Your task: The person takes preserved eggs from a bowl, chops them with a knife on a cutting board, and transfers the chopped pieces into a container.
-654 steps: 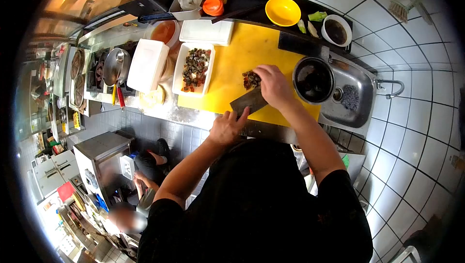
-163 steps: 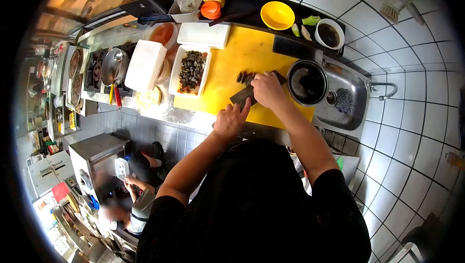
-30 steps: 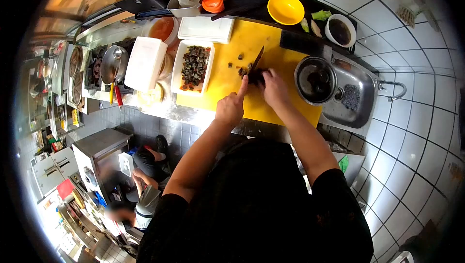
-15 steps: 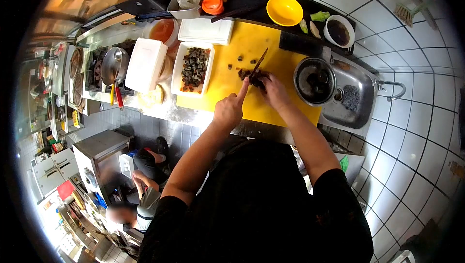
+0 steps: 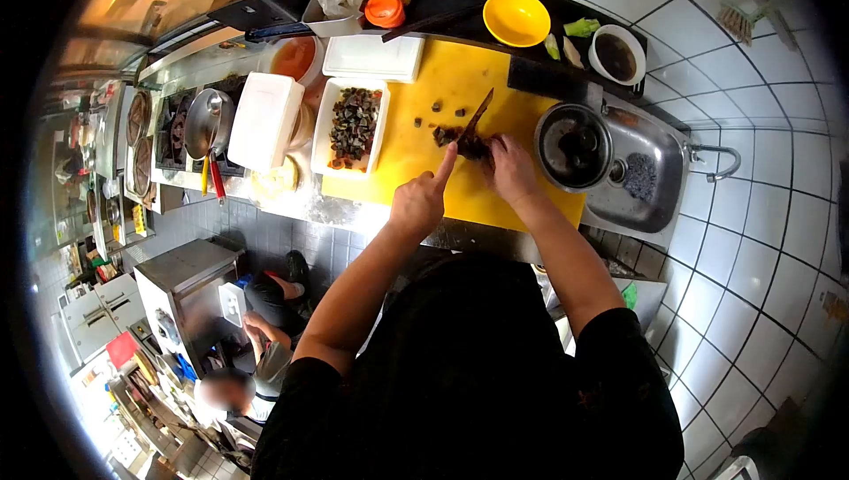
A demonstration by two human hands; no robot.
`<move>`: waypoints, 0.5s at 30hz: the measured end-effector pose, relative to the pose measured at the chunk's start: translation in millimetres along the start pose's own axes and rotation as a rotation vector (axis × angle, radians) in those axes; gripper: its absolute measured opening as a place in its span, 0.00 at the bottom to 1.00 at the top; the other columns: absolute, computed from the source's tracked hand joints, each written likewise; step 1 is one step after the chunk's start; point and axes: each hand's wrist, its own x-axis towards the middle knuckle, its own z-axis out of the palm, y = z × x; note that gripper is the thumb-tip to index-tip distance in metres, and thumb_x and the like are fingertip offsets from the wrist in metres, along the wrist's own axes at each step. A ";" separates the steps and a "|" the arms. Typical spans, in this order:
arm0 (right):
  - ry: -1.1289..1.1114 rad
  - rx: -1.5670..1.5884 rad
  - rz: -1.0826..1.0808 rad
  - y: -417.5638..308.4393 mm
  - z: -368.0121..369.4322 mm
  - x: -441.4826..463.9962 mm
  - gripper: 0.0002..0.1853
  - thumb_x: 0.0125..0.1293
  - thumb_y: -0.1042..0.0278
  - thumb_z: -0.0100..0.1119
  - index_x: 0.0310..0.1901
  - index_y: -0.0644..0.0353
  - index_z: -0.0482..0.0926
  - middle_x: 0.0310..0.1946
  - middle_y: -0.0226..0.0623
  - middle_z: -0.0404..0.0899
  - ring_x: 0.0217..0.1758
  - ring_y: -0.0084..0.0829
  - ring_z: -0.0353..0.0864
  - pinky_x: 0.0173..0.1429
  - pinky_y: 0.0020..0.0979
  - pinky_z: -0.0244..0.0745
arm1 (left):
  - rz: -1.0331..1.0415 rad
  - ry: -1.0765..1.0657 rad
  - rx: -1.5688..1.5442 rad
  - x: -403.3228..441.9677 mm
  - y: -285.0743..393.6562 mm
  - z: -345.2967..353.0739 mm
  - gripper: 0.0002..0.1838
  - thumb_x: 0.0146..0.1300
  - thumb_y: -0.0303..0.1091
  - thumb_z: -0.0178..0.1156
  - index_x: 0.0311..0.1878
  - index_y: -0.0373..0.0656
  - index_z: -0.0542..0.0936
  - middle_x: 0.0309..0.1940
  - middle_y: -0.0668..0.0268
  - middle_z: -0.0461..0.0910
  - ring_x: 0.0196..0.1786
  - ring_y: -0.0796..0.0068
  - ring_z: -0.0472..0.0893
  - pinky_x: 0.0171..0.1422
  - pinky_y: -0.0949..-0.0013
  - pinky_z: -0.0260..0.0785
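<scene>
My left hand (image 5: 418, 203) is closed on a knife (image 5: 478, 116), its index finger stretched along the blade. The handle is hidden in my fist. Just right of the blade, my right hand (image 5: 513, 169) presses curled fingers on dark, soft-looking food (image 5: 478, 149), whose kind I cannot make out. Cut dark bits (image 5: 443, 135) are gathered left of the blade on the yellow cutting board (image 5: 416, 162), and a few loose cubes (image 5: 436, 107) lie beyond them. A white tub (image 5: 380, 140) at the board's left holds many dark and brownish diced pieces (image 5: 355, 126).
Right of the board, a steel bowl (image 5: 541, 146) with dark pieces stands at the sink (image 5: 676, 175). A yellow bowl (image 5: 516, 19), a white bowl (image 5: 638, 63) and jars (image 5: 386, 10) line the back shelf. Pans (image 5: 210, 122) sit left; another person (image 5: 265, 339) is lower left.
My right hand has shifted slightly right on the dark food, its fingers more curled. The knife blade has tipped a little to the right, with my left hand nearly in place.
</scene>
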 end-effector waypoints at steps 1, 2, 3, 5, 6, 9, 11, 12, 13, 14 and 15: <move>-0.028 -0.009 0.004 1.2 0.4 -1.4 0.23 0.60 0.73 0.66 0.59 0.64 0.80 0.62 0.54 0.78 0.66 0.55 0.76 0.69 0.48 0.74 | 0.012 0.014 -0.014 0.2 0.0 2.7 0.51 0.61 0.25 0.57 0.87 0.58 0.48 0.29 0.54 0.82 0.29 0.52 0.85 0.37 0.51 0.80; -0.055 -0.019 0.009 3.1 0.6 -2.5 0.23 0.59 0.74 0.66 0.59 0.64 0.80 0.62 0.53 0.78 0.66 0.55 0.76 0.69 0.48 0.75 | 0.015 0.008 -0.014 2.4 -1.6 7.4 0.51 0.61 0.25 0.57 0.87 0.58 0.48 0.29 0.54 0.81 0.29 0.52 0.84 0.37 0.51 0.80; -0.040 -0.015 -0.023 7.5 4.3 -2.5 0.23 0.59 0.75 0.65 0.59 0.64 0.81 0.61 0.53 0.78 0.66 0.54 0.77 0.69 0.48 0.75 | 0.018 0.004 -0.012 6.2 -4.0 11.2 0.51 0.61 0.25 0.57 0.87 0.58 0.48 0.29 0.54 0.81 0.29 0.52 0.84 0.36 0.51 0.80; -0.009 -0.006 -0.088 18.7 19.4 -3.2 0.23 0.59 0.76 0.64 0.58 0.63 0.81 0.61 0.53 0.79 0.66 0.54 0.77 0.68 0.48 0.75 | 0.019 0.005 -0.006 7.6 -7.1 17.4 0.51 0.61 0.25 0.57 0.87 0.59 0.49 0.28 0.54 0.81 0.28 0.52 0.84 0.36 0.51 0.79; -0.007 -0.012 -0.100 23.0 24.5 -3.8 0.22 0.59 0.77 0.64 0.58 0.63 0.81 0.60 0.53 0.79 0.65 0.54 0.77 0.68 0.48 0.75 | 0.017 0.013 -0.001 8.7 -6.7 17.1 0.51 0.61 0.25 0.57 0.86 0.59 0.49 0.28 0.54 0.81 0.28 0.52 0.84 0.36 0.51 0.79; 0.023 -0.020 -0.114 31.5 31.6 -3.4 0.21 0.61 0.76 0.63 0.58 0.63 0.82 0.60 0.53 0.79 0.63 0.54 0.78 0.67 0.47 0.76 | 0.019 0.004 0.030 8.6 -3.0 12.2 0.50 0.61 0.25 0.57 0.86 0.59 0.49 0.29 0.54 0.82 0.29 0.53 0.84 0.36 0.51 0.79; 0.054 -0.012 -0.081 28.9 30.6 -12.1 0.21 0.62 0.74 0.64 0.57 0.63 0.81 0.58 0.53 0.79 0.61 0.54 0.80 0.66 0.48 0.76 | 0.020 -0.019 0.042 5.5 3.8 8.4 0.50 0.62 0.25 0.56 0.87 0.59 0.49 0.29 0.54 0.82 0.29 0.53 0.84 0.36 0.51 0.79; 0.056 -0.010 -0.065 25.8 28.0 -13.4 0.20 0.62 0.72 0.64 0.57 0.62 0.81 0.58 0.53 0.79 0.59 0.54 0.80 0.65 0.48 0.77 | 0.016 -0.024 0.047 4.6 6.2 5.0 0.50 0.62 0.25 0.56 0.87 0.59 0.49 0.30 0.54 0.82 0.29 0.54 0.85 0.36 0.51 0.79; 0.060 -0.007 -0.051 22.3 25.4 -12.4 0.20 0.63 0.70 0.65 0.57 0.62 0.81 0.57 0.53 0.79 0.58 0.54 0.80 0.64 0.48 0.77 | 0.011 -0.027 0.054 4.6 7.3 1.4 0.50 0.62 0.25 0.56 0.87 0.59 0.49 0.30 0.54 0.82 0.29 0.54 0.85 0.36 0.52 0.80; 0.066 -0.003 -0.037 18.2 23.1 -11.1 0.19 0.64 0.68 0.65 0.56 0.62 0.81 0.56 0.52 0.79 0.56 0.54 0.81 0.63 0.48 0.78 | 0.021 -0.022 0.050 4.4 8.2 -1.6 0.50 0.62 0.25 0.56 0.87 0.59 0.48 0.30 0.54 0.82 0.29 0.54 0.85 0.36 0.52 0.80; 0.065 0.022 -0.029 10.8 17.5 -10.8 0.19 0.64 0.67 0.66 0.56 0.62 0.81 0.55 0.52 0.79 0.55 0.54 0.81 0.62 0.49 0.78 | 0.032 -0.018 0.046 4.0 9.8 -3.9 0.50 0.62 0.24 0.56 0.87 0.59 0.48 0.30 0.54 0.82 0.30 0.54 0.85 0.37 0.52 0.80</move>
